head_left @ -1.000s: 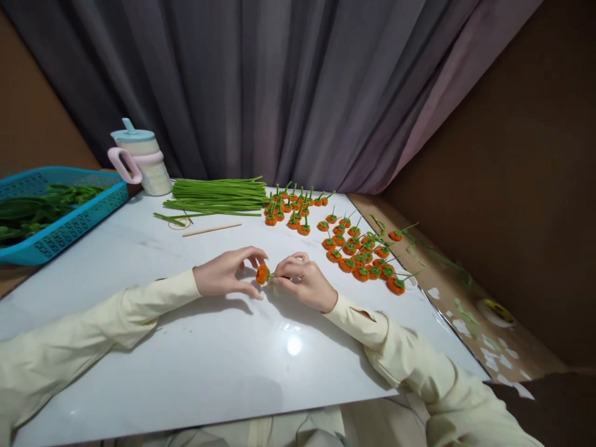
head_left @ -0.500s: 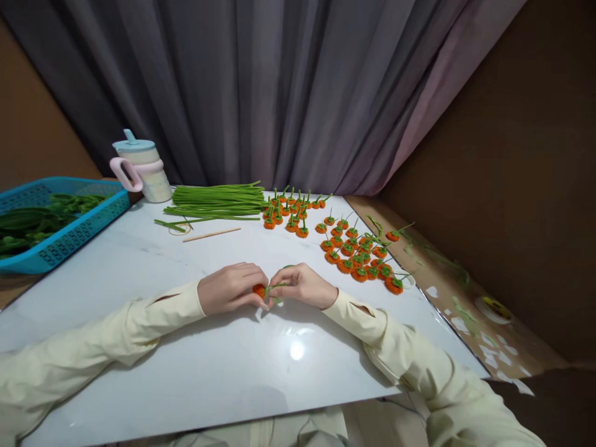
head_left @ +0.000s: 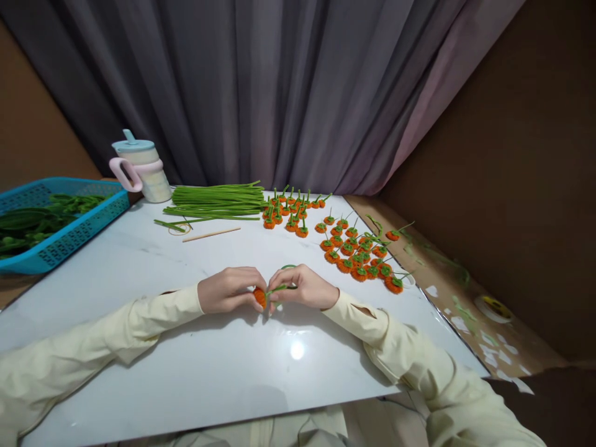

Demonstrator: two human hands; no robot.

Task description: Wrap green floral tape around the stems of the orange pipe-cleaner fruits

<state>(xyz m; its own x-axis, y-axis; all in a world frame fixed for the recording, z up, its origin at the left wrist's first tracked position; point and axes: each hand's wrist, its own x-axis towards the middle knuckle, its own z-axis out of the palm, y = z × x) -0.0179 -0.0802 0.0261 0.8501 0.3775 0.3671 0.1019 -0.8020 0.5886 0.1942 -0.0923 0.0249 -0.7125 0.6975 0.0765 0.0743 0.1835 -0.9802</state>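
Both hands meet near the middle of the white table [head_left: 186,372]. My left hand [head_left: 230,289] pinches a small orange pipe-cleaner flower [head_left: 259,297] between thumb and fingers. My right hand [head_left: 305,287] is closed on its green pipe-cleaner stem [head_left: 280,287], which curls in a loop [head_left: 288,268] above the fingers. Both wrists rest on the tabletop, in pale yellow sleeves.
Several finished orange flowers [head_left: 358,254] lie to the right and behind. A bundle of green pipe cleaners [head_left: 216,202] and a thin wooden stick [head_left: 212,234] lie further back. A lidded cup [head_left: 139,166] and a blue basket [head_left: 51,223] stand at the left. A grey curtain hangs behind.
The camera view shifted, so hands appear lower. My left fingers closed around the orange flower, and the green stem now shows bent in a loop over my right hand.
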